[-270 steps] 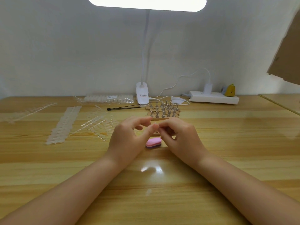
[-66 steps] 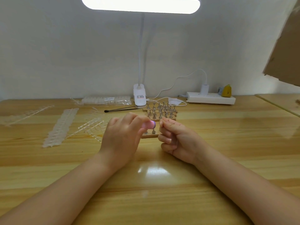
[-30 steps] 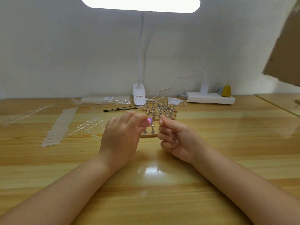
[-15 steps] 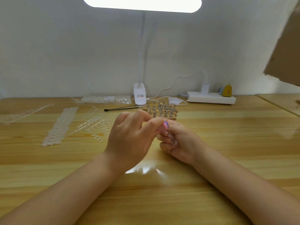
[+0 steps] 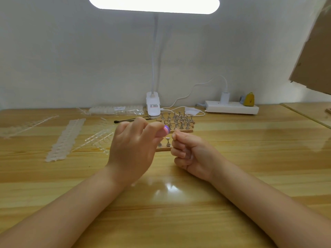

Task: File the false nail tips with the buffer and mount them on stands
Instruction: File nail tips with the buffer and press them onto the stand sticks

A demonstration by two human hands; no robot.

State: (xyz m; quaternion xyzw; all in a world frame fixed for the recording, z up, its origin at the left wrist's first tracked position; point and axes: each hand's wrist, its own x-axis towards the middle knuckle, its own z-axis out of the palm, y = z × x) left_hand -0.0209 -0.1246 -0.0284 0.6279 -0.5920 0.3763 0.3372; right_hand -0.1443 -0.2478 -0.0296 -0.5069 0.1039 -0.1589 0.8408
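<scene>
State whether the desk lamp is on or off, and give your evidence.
On. The desk lamp head glows bright white overhead, and its glare reflects off the table between the arms.

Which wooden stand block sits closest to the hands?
The small front block, between the hands with few stands; the fuller block lies farther back.

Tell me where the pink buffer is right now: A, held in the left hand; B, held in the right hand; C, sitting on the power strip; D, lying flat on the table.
A: the buffer shows its pink and purple end sticking out from the left hand's fingers, raised above the table beside the right hand.
</scene>
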